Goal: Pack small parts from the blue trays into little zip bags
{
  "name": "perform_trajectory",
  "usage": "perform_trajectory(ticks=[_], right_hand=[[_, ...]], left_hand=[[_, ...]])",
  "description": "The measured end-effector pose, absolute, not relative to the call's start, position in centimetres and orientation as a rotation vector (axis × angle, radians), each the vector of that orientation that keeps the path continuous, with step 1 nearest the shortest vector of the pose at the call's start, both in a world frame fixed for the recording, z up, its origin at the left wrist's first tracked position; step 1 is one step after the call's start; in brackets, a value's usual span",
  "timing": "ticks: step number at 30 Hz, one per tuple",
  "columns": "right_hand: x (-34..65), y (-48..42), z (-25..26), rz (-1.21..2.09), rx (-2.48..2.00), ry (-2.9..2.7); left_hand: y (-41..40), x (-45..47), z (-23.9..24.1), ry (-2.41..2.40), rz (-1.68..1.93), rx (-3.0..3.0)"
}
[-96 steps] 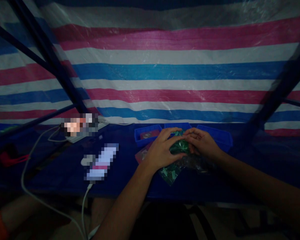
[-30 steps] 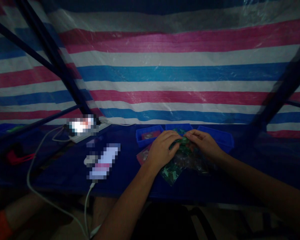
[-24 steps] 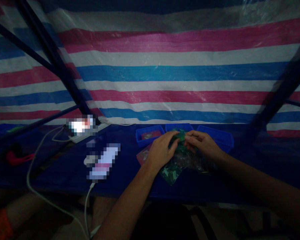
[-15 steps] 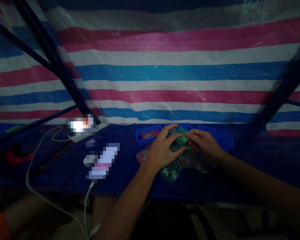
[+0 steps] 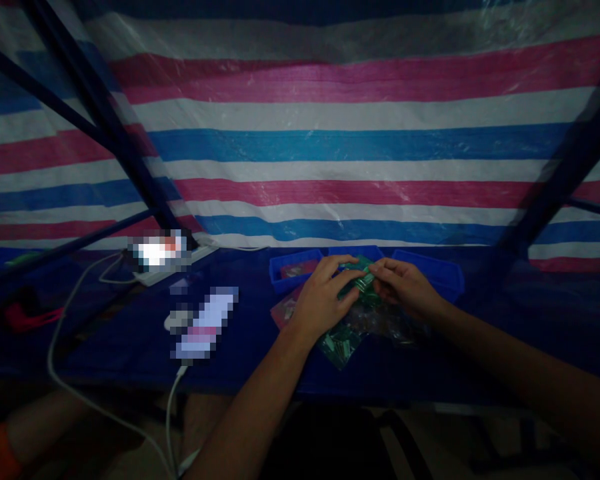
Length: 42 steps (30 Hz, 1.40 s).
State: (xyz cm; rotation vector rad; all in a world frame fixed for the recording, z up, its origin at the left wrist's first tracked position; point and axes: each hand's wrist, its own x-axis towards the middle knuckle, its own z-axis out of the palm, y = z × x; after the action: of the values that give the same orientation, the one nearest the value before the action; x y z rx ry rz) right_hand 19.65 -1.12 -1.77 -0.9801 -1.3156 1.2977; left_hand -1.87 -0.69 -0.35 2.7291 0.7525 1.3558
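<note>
A green-tinted plastic bag (image 5: 364, 285) with small light pieces in it lies between my two hands. My left hand (image 5: 325, 293) reaches over its left side, with the fingers spread and the fingertips at the bag. On the other side, my right hand (image 5: 405, 283) pinches the bag's upper right edge between thumb and fingers. Another green bag (image 5: 340, 345) of small pieces lies below my left hand. Beside it a pink bag (image 5: 283, 308) is partly covered by that hand. Clear bags (image 5: 387, 323), dim and hard to make out, lie under my right hand.
Blue bins (image 5: 285, 283) line the back of the blue table (image 5: 260, 360); the left one holds a pinkish bag. Leftward are a blurred-out phone (image 5: 210, 323) on a white cable (image 5: 170, 400) and a power strip (image 5: 180, 263). Another person's arm (image 5: 45, 417) shows at lower left.
My left thumb and fingers have drawn in slightly to the left. More of the green bag shows between my hands. My right hand keeps its pinch.
</note>
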Motion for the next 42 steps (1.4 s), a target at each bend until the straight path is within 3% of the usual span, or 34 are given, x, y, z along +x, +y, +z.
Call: perform_trajectory(ticks=[20, 32, 42], right_hand=[[20.0, -0.9, -2.1, 0.961, -0.930, -1.497], [23.4, 0.9, -0.1, -0.051, -1.100, -1.565], [22.3, 2.1, -2.2, -0.243, -1.053, -2.094]], left_hand=[[-0.7, -1.8, -0.8, 1.041, 1.359, 2.516], [-0.6, -2.0, -1.4, 1.115, 0.840, 2.774], [-0.3, -2.2, -1.6, 1.202, 0.716, 2.793]])
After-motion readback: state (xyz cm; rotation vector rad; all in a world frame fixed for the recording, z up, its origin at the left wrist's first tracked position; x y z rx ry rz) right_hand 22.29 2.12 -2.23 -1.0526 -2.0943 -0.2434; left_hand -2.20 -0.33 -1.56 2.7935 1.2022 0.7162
